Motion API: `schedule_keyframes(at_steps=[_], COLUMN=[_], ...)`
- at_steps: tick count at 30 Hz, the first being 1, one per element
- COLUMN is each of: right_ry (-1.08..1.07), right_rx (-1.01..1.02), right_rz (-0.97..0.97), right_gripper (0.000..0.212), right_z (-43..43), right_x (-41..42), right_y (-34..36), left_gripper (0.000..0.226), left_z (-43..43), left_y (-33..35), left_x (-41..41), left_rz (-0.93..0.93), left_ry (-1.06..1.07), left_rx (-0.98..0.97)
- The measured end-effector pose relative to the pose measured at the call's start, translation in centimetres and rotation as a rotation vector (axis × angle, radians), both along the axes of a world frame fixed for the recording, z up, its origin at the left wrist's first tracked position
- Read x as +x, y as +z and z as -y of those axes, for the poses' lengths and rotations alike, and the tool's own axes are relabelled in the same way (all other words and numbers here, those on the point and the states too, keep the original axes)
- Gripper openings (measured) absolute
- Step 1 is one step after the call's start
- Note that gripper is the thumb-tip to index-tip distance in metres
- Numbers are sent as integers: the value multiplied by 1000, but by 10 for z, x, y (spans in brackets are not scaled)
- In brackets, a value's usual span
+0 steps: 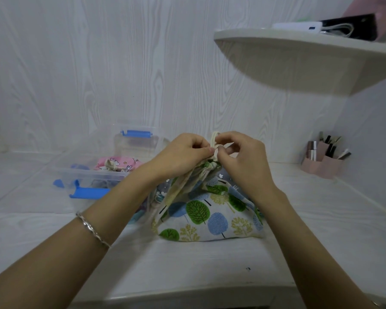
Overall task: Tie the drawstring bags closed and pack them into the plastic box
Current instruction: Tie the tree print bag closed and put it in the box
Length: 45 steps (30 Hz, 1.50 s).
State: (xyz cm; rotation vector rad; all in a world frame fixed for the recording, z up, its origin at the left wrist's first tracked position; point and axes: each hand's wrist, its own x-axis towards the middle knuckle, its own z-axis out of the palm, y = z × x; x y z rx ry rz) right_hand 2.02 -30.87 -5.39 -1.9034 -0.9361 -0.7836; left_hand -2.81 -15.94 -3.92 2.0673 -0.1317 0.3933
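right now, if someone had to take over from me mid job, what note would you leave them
Left hand and right hand: each pinches the cord at the gathered neck of the tree-print bag, mid-knot.
That bag sits on the table, right of the plastic box.
Done: a pink bag lies in the open box and looks tied.
Left: finish this knot and put the bag in the box. The grey printed fabric behind it may be another bag.

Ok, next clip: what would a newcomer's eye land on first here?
The left hand and right hand pinch the cream cord at the gathered top of the tree-print bag, centre frame. Behind them to the left, a clear plastic box with blue clips holds a pink bag.
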Motion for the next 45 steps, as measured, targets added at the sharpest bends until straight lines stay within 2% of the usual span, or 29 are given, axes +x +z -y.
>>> schedule_keyframes(at_steps=[5,8,10,12,16,18,19,21,23,25,29,34,36,38,40,42,45], right_ry=[-33,-14,3,20,194,377,467,588,576,481,316,137,155,315,464,460,319], right_rx=[-144,-220,-208,-173,39,160,205,257,273,256,207,104,105,187,297,311,292], right_rz=[278,274,205,12,-659,-992,-1119,-1238,-1161,-977,-639,-377,-470,-713,-926,-915,-733], right_gripper=[25,29,22,16,14,15,23,31,17,11,15,17,18,17,15,13,8], right_z=[-3,-4,-5,-6,-8,-8,-7,-4,-4,-5,-7,-8,-8,-8,-9,-9,-10], right_x=[4,8,6,5,17,21,23,26,25,21,10,9,10,9,8,7,5], right_y=[-5,-5,-4,-5,-4,-4,-5,-6,-9,-10,-9,-11,-9,-7,-7,-9,-14], left_gripper=[21,30,32,25,16,15,16,17,17,18,17,15,16,18,19,19,16], left_z=[-1,-5,-7,-7,-5,-4,-5,-6,-9,-11,-10,-9,-6,-1,0,-2,-7], left_y=[8,6,5,5,5,4,4,4,4,1,-2,-1,-1,-2,-3,-5,-9], left_x=[-2,-3,-4,-6,-11,-10,-10,-8,-7,-6,-5,-8,-11,-12,-11,-10,-8], left_rz=[-90,-104,-68,-9,121,181,201,215,201,157,119,142,175,245,287,261,232], left_ry=[59,29,30,63,119,152,160,159,157,136,105,134,180,285,324,281,208], left_rx=[-74,-23,96,301,615,693,702,662,593,496,390,340,431,634,690,606,474])
